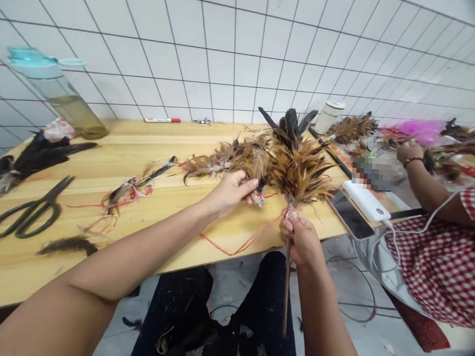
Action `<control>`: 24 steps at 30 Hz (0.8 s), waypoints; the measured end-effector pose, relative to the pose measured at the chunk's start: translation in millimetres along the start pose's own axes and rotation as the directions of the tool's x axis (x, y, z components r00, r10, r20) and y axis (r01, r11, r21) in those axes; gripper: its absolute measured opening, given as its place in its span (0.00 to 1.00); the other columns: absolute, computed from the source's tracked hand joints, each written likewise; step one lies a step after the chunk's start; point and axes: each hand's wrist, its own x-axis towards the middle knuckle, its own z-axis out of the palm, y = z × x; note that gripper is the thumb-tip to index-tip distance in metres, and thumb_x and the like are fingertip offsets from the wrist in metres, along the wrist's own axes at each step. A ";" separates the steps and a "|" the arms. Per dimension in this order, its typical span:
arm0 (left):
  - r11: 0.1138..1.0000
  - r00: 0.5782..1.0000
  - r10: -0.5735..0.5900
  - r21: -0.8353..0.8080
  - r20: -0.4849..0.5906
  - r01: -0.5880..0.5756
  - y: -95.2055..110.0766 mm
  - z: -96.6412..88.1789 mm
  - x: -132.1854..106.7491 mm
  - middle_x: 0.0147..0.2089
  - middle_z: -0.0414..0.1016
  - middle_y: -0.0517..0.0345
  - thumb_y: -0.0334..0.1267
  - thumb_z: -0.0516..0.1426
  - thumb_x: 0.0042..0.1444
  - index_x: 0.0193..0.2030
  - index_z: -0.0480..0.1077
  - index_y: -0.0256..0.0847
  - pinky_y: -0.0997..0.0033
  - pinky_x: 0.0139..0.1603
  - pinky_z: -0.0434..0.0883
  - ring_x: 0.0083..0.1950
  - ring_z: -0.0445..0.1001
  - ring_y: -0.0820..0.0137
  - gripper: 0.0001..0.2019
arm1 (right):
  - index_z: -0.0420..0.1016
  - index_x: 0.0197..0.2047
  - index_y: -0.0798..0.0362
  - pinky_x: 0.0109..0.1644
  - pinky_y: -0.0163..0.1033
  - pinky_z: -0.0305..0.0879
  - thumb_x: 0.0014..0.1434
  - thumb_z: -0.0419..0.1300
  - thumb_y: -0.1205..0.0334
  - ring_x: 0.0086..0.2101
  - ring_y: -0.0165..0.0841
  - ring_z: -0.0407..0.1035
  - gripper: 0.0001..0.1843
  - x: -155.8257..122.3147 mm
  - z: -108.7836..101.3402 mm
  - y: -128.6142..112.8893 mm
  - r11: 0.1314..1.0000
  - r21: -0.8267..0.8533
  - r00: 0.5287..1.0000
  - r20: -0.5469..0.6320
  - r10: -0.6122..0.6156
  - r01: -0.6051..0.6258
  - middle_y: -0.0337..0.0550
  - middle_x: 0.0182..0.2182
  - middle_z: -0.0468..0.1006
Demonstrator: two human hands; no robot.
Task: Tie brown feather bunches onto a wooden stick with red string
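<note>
My right hand point(302, 235) is closed around the thin wooden stick point(286, 295) of a feather duster point(297, 168), just below its feathers. The duster stands nearly upright, with brown feathers low down and black ones at the top. To its left, my left hand point(234, 193) has thumb and fingers pinched on a small feather bunch point(261, 189) with whitish quill ends. Behind that hand lies a pile of brown feathers point(222, 158). A thin red string point(232, 252) runs from the duster's binding and droops over the table edge.
On the wooden table point(142, 139) lie black scissors point(32, 210), dark feathers point(31, 155) and a marker point(162, 120). A tilted water bottle point(64, 92) stands at the far left. At right are a phone point(351, 214), a white power bank point(366, 200) and a co-worker's hand point(410, 152).
</note>
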 end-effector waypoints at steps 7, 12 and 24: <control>0.995 0.996 -0.085 -0.060 -0.036 0.083 9.8 -12.4 -27.4 0.23 0.75 0.58 0.35 0.62 0.55 0.34 0.62 0.33 0.79 0.27 0.71 0.25 0.75 0.75 0.11 | 0.54 0.24 0.50 0.18 0.30 0.37 0.44 0.67 0.44 0.17 0.21 0.41 0.26 5.3 40.1 8.3 0.998 -0.030 0.994 0.094 0.055 -0.052 0.28 0.17 0.52; 0.999 0.976 0.050 -0.007 -0.210 -0.053 15.7 -38.2 -34.2 0.23 0.75 0.61 0.31 0.61 0.55 0.35 0.63 0.33 0.78 0.30 0.73 0.25 0.75 0.77 0.09 | 0.63 0.29 0.53 0.19 0.30 0.35 0.44 0.67 0.45 0.17 0.21 0.41 0.22 10.3 63.1 13.6 0.993 -0.062 0.979 0.169 0.111 -0.101 0.28 0.16 0.53; 0.998 0.973 -0.054 -0.036 -0.225 0.047 18.4 -43.6 -43.1 0.21 0.73 0.60 0.24 0.55 0.58 0.34 0.62 0.32 0.79 0.26 0.72 0.22 0.73 0.78 0.04 | 0.58 0.24 0.52 0.21 0.31 0.35 0.41 0.70 0.44 0.17 0.20 0.42 0.27 15.4 83.9 20.7 0.980 -0.117 0.967 0.180 0.181 -0.161 0.30 0.17 0.55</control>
